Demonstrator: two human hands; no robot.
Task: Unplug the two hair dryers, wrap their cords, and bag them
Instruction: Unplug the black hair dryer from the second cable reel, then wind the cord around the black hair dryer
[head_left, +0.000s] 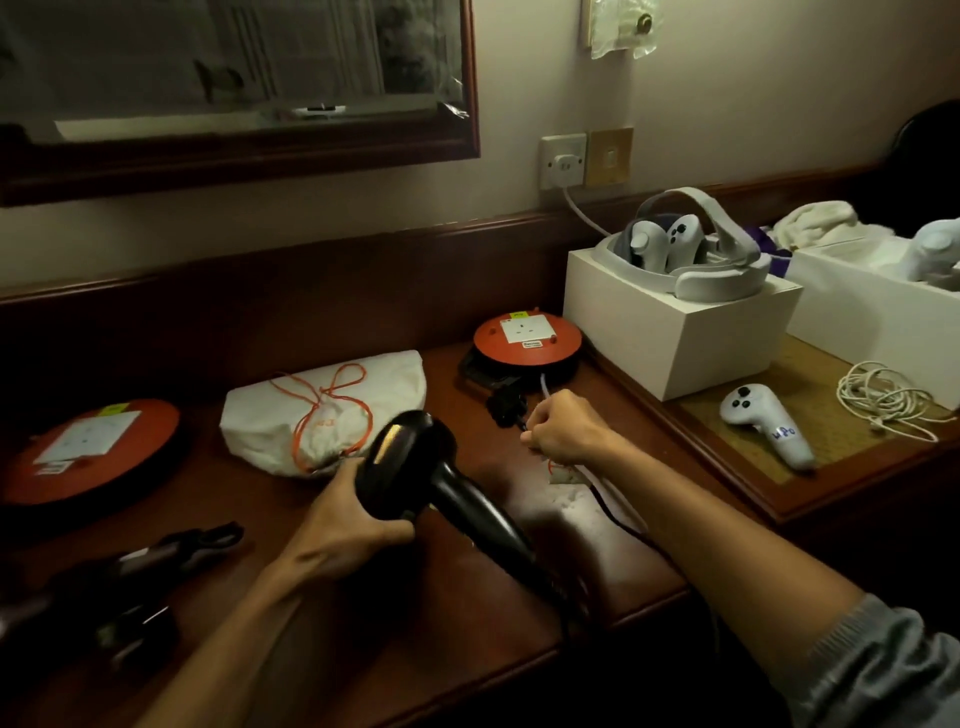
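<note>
So the white drawstring bag (324, 415) sits on the worktop (457, 597) in the middle, lumpy and closed, with an orange cord looped over the top. Whatever's inside it I can't see. Far right there's a white box (675, 338) with a headset (691, 254) and two controllers tucked into it, and another white box (872, 296) beside it that's cut off at the right edge, with something pale on top I can't make out.

The left hand (337, 525) has its fingers wrapped round the body of a black hair dryer (436, 478), held just above the near worktop with its handle pointing toward the near right. The right hand (563, 428) is curled tight, pinching the dryer's cord (618, 514) right beside the black plug (506, 408), which lies on the worktop just in front of the orange cable reel (527, 345). The reel's socket looks empty.

Second orange reel (88, 452) is over on the left. The other hair dryer (140, 571) lies near left in the shadow, really dark and blurry, so I can't tell how its cord lies. A loose controller (763, 426) and a tangle of white cable (883, 395) are on the lower right surface.
</note>
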